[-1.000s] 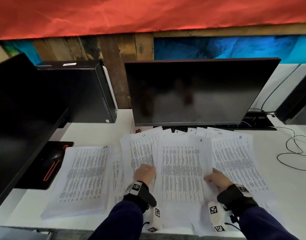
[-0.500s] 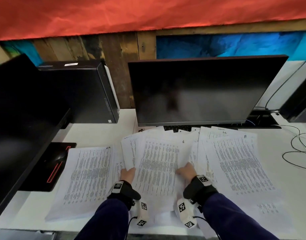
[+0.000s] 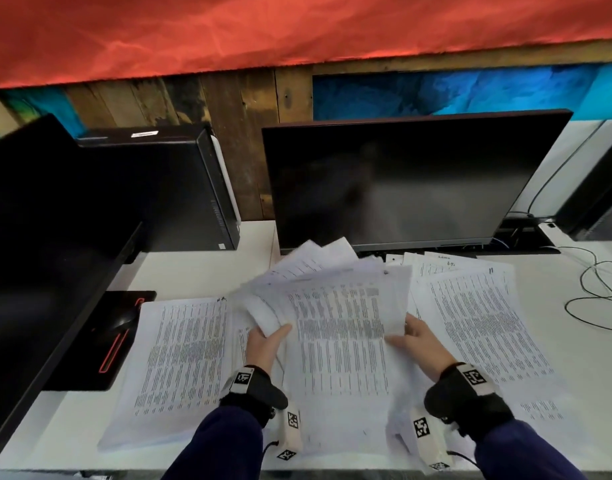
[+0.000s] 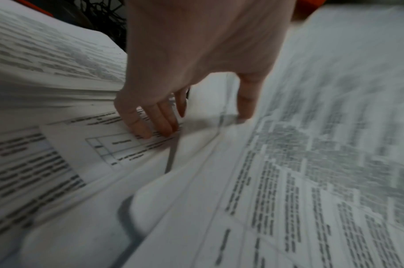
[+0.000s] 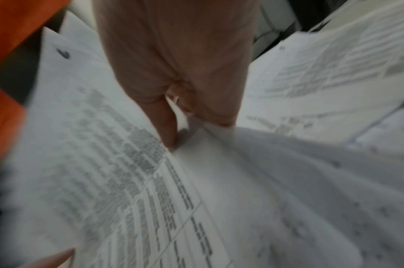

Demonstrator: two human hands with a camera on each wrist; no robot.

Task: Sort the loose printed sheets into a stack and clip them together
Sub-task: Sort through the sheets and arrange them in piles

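Observation:
A bundle of printed sheets point(image 3: 339, 327) is held above the desk in the middle, its far ends fanned out toward the monitor. My left hand point(image 3: 267, 342) pinches its left edge, thumb on top and fingers underneath. My right hand point(image 3: 413, 336) pinches the right edge the same way. The left wrist view shows my left hand point(image 4: 196, 123) with its thumb on the top sheet point(image 4: 311, 163). In the blurred right wrist view my right hand point(image 5: 185, 130) grips the sheets' edge point(image 5: 127, 163). A thick pile of sheets point(image 3: 180, 358) lies at the left, and loose sheets point(image 3: 481, 327) at the right.
A dark monitor point(image 3: 401, 181) stands just behind the papers. A black computer tower point(image 3: 152, 188) and a second screen point(image 3: 38, 237) are at the left, with a mouse point(image 3: 122, 320) on a black pad. Cables point(image 3: 595, 289) trail over the white desk point(image 3: 200, 271) at the right.
Both hands were flat on the middle sheets, sliding them together leftward. Now they pinch the gathered bundle's side edges and have raised it, and its far ends fan out.

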